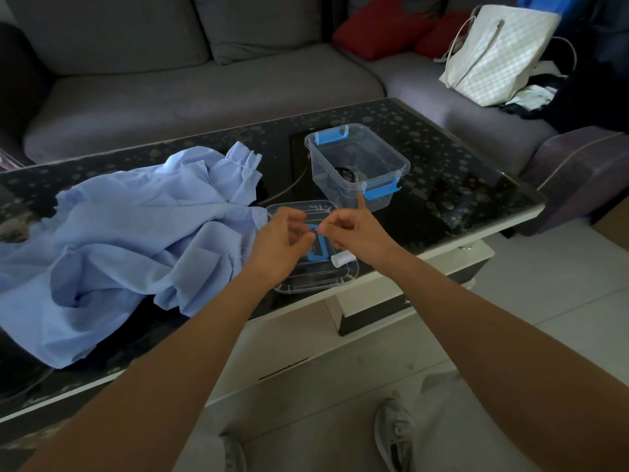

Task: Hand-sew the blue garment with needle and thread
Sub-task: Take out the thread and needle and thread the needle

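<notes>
Threading the needle looked like the step in hand. The left hand (280, 241) and right hand (355, 233) were held close together over the clear lid (306, 284), and each pinched one end of a thin pale thread (316, 229) between thumb and fingertip. The right index finger stuck straight up. The needle itself was too small to pick out, so I couldn't tell which hand had it.

What could've gone wrong, imo:
- The thread end could've frayed or missed the eye, since the light was dim.
- A dropped needle would've vanished on that speckled black table (459, 185).
- The spool (342, 258) lay on its side at the lid's edge, so a tug on the thread could've rolled it off.

The blue garment (129, 240) was bunched up on the table just left of the lid, with neither hand on it.

The count:
- one garment
- one lid
- one spool
- one clear box (391, 155) with two blue latches
- two red cushions (377, 32)
- one white bag (493, 56)
</notes>
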